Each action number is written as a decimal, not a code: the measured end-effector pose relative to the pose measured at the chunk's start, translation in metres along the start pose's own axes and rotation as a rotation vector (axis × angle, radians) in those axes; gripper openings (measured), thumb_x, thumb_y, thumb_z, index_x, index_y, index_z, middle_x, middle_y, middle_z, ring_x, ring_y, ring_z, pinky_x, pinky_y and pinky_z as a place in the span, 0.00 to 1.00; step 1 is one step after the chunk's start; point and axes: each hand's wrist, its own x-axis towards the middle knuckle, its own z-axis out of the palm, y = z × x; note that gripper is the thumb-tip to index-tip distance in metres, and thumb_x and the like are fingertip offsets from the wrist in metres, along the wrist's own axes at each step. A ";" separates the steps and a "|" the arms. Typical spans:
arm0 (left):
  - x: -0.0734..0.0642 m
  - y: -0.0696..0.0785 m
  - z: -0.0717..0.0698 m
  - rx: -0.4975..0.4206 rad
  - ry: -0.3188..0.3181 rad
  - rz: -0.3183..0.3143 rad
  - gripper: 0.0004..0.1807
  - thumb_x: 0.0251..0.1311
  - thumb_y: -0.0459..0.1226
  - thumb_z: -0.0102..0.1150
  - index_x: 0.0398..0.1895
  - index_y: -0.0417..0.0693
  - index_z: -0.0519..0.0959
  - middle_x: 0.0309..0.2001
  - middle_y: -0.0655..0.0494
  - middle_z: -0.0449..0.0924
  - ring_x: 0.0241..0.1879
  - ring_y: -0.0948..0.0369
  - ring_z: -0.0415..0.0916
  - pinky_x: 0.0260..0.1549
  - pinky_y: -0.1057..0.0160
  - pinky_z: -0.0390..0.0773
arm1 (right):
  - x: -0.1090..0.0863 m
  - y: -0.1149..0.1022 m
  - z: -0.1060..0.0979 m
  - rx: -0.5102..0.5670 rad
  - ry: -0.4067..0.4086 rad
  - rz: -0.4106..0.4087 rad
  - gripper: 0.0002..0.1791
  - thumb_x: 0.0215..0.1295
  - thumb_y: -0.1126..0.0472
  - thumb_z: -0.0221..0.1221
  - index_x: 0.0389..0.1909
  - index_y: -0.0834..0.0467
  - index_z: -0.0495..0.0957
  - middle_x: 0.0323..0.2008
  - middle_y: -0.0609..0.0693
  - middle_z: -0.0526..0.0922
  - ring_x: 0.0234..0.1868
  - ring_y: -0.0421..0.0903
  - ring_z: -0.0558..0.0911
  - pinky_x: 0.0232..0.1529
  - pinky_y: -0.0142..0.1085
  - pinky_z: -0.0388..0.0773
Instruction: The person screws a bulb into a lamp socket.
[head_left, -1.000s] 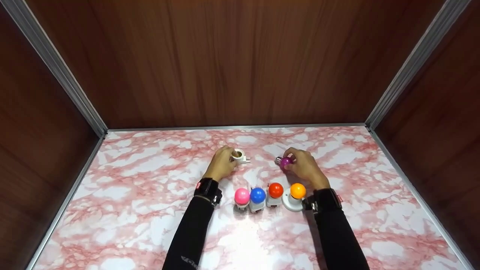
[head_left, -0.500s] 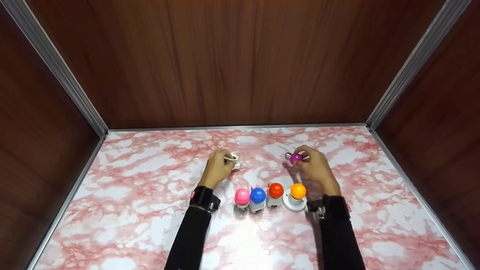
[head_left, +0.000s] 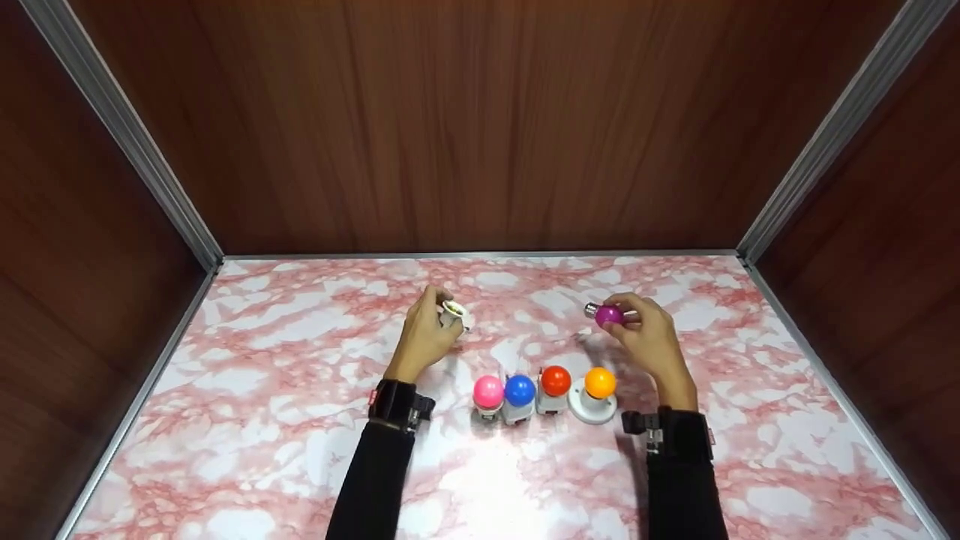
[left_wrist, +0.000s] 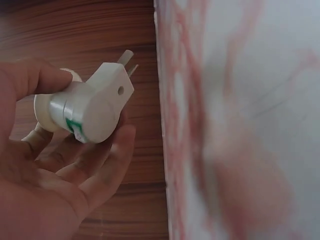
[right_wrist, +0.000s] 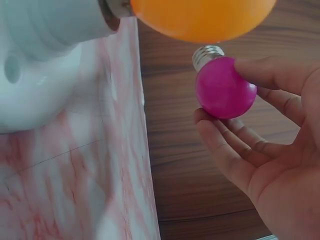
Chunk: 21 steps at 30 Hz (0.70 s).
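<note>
My left hand (head_left: 427, 334) holds a white plug-in bulb socket (left_wrist: 92, 110) between thumb and fingers. Two prongs stick out of its angled plug end, and a green mark shows on its side. In the head view the socket's round opening tips upward. Over on the right, my right hand (head_left: 646, 334) pinches a purple light bulb (right_wrist: 226, 87) by its globe. The bulb's silver screw base (head_left: 592, 310) points left, toward the other hand. Both things are held above the table, a wide gap apart.
Between my forearms stand a pink bulb (head_left: 489, 391), a blue bulb (head_left: 520, 390) and a red bulb (head_left: 556, 381), each in a socket. An orange bulb (head_left: 600, 382) on a round white base (head_left: 592, 411) is close to my right wrist. Wood-grain walls (head_left: 480, 127) enclose the marbled table (head_left: 285, 435).
My left hand has drawn left and raised the socket, turning its opening. My right hand has lifted the purple bulb and shifted right. The standing bulbs have stayed in place.
</note>
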 end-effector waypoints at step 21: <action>-0.012 0.035 -0.017 -0.116 -0.054 0.098 0.19 0.58 0.34 0.76 0.53 0.46 0.84 0.46 0.47 0.91 0.44 0.56 0.85 0.47 0.47 0.88 | -0.006 -0.018 -0.006 0.144 0.057 -0.081 0.18 0.69 0.69 0.67 0.59 0.59 0.84 0.57 0.61 0.88 0.51 0.44 0.87 0.50 0.15 0.82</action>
